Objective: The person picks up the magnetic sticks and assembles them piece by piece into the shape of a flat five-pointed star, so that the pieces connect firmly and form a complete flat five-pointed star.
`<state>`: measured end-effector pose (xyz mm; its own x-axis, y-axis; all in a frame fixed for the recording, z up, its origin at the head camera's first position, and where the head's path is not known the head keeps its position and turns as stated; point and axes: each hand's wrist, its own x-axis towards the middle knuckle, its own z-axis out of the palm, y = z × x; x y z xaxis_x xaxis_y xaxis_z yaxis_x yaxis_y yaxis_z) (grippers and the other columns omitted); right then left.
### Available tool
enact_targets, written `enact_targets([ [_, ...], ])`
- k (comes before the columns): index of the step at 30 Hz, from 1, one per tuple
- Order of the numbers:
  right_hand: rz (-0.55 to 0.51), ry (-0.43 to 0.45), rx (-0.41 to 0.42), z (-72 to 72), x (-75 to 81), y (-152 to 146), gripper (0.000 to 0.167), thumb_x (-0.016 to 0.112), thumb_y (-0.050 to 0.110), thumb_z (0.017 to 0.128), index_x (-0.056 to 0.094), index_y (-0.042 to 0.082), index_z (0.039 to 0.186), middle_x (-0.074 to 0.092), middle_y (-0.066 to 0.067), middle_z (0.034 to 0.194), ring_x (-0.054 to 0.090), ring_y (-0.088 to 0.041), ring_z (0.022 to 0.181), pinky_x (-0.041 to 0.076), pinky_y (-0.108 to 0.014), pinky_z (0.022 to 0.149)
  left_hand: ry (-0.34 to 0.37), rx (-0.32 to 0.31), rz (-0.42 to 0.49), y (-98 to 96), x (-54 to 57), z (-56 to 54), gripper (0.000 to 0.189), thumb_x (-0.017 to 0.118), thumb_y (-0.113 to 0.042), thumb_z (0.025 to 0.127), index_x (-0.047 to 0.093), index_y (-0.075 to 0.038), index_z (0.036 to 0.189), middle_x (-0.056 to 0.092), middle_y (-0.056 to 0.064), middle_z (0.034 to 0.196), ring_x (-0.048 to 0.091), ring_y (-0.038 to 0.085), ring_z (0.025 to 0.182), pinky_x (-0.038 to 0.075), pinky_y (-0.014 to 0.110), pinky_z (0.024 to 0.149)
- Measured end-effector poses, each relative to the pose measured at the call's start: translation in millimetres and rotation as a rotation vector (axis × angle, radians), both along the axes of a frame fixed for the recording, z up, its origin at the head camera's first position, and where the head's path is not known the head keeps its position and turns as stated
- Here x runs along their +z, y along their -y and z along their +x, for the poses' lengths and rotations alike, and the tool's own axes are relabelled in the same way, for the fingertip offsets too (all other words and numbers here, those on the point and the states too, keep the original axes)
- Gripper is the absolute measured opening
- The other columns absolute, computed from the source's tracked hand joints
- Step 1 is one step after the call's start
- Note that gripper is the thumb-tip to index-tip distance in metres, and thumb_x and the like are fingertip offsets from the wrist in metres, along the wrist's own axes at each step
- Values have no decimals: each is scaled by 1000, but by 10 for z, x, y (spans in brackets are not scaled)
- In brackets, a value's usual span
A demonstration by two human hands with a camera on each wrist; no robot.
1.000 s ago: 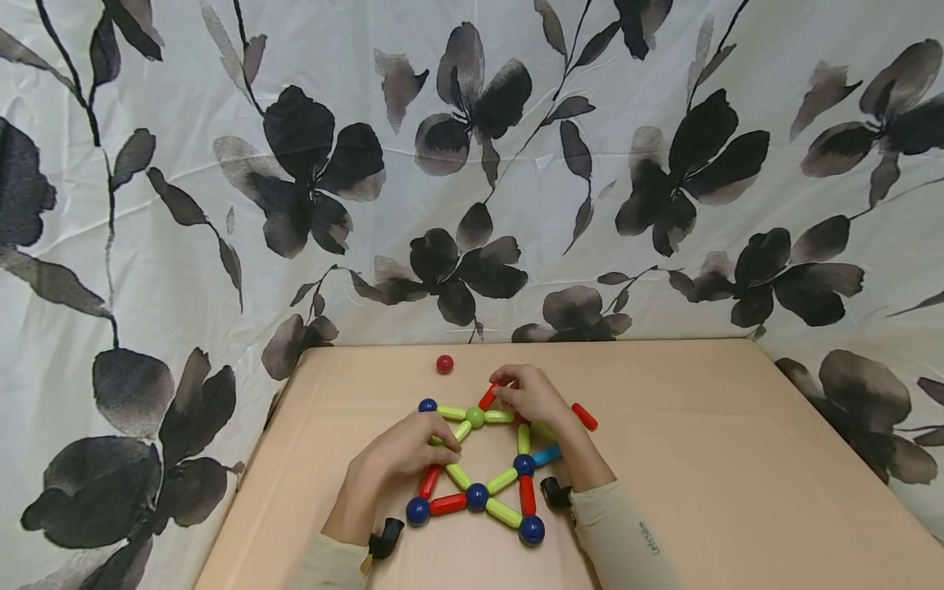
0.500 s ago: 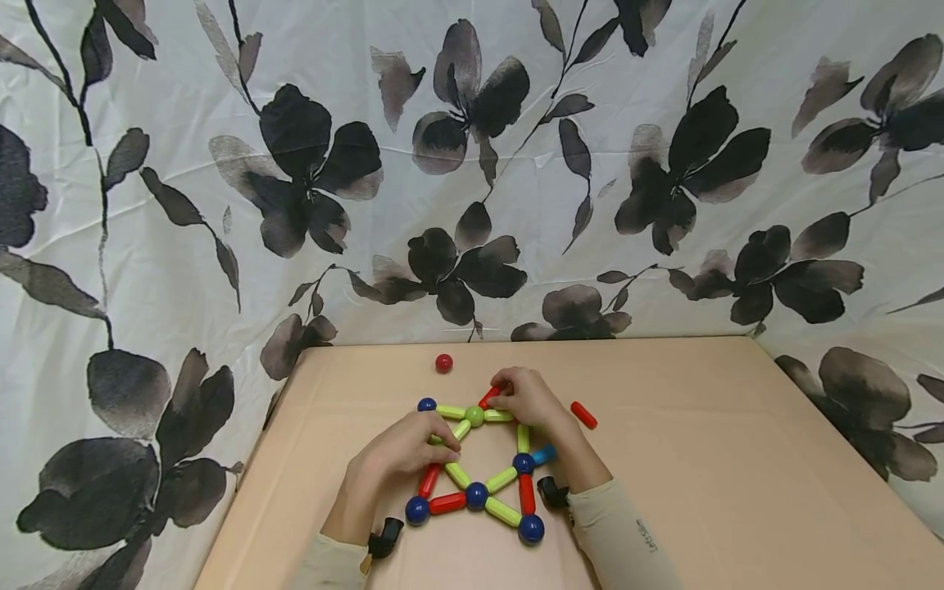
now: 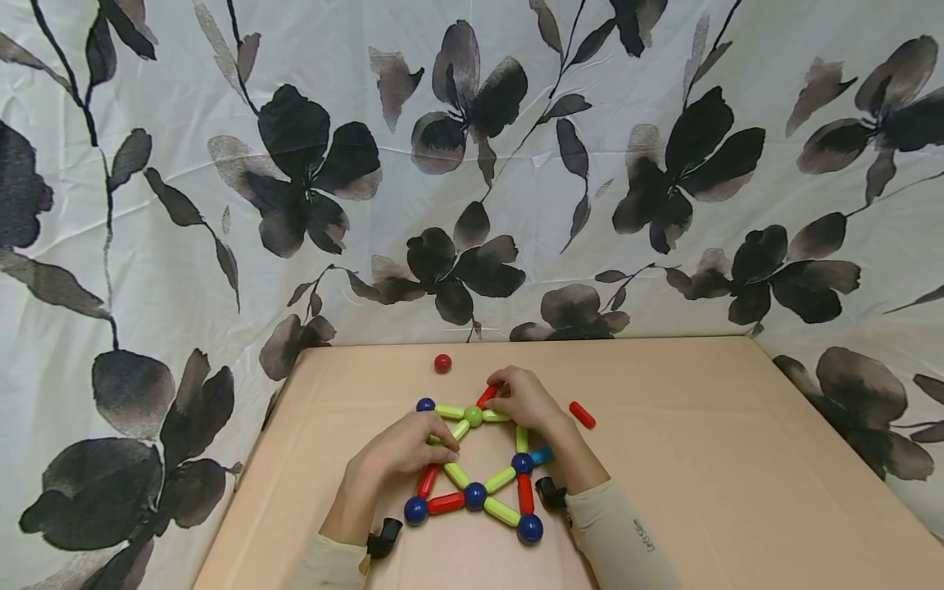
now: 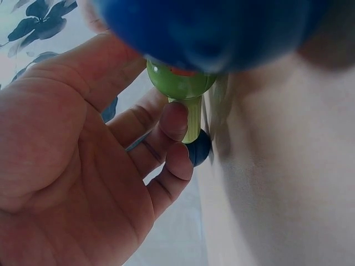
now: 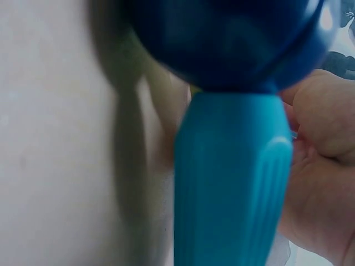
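A flat frame of magnetic rods and balls lies on the table, with a blue ball [image 3: 475,495] at its near corner. My left hand [image 3: 404,447] grips its left corner, covering the joint there. In the left wrist view, a large blue ball [image 4: 211,33] hides the thumb side, and curled fingers reach beside a green ball. My right hand [image 3: 525,401] pinches a red rod [image 3: 486,397] at the light green ball [image 3: 474,416] on the far side. That hand hides the frame's far right corner. A light blue rod [image 5: 230,183] fills much of the right wrist view.
A loose red rod [image 3: 582,415] lies right of the right forearm. Beyond the frame, a red ball [image 3: 442,363] sits near the back edge of the tan table [image 3: 708,459]. Behind hangs a white cloth [image 3: 553,188] with dark flowers.
The right hand has shifted very slightly while holding the red rod at the green ball. The left hand keeps its place on the frame.
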<state>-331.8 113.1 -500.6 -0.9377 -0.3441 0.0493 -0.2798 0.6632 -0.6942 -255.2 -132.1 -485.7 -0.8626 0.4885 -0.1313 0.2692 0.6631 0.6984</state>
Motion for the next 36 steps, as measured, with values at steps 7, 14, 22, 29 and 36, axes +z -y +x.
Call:
enact_targets([
  [7,4,-10,7,-9,-15,9,34,82,12,89,73,2,120,66,-4,99,60,-19,87,56,-32,78,3,-8,13,-9,8,17,8,79,-22,93,83,-17,97,67,-2,105,59,17,101,51,44,94],
  [14,9,19,10,23,85,-78,40,79,15,93,69,5,130,68,-8,113,65,-22,99,59,-35,85,6,-5,13,-12,5,18,7,79,-22,93,83,-18,97,67,-2,106,58,16,101,51,42,92],
  [22,-10,-33,-33,89,341,-443,41,75,16,97,66,8,136,67,-15,129,65,-25,107,57,-44,93,-26,-31,18,1,-1,7,7,78,-20,94,83,-17,97,67,-2,105,57,16,99,50,35,86],
  [29,-17,-82,-31,84,452,-779,43,74,17,97,64,7,137,68,-18,127,65,-31,109,59,-43,90,-44,-44,3,5,-31,-7,8,78,-21,94,83,-18,99,68,-5,105,58,14,98,50,33,86],
  [36,19,-80,-63,76,474,-1003,44,74,18,98,62,8,139,67,-19,127,64,-32,110,59,-43,88,-47,-39,7,9,-27,-17,8,78,-21,94,83,-18,99,67,-5,105,57,15,98,50,34,86],
])
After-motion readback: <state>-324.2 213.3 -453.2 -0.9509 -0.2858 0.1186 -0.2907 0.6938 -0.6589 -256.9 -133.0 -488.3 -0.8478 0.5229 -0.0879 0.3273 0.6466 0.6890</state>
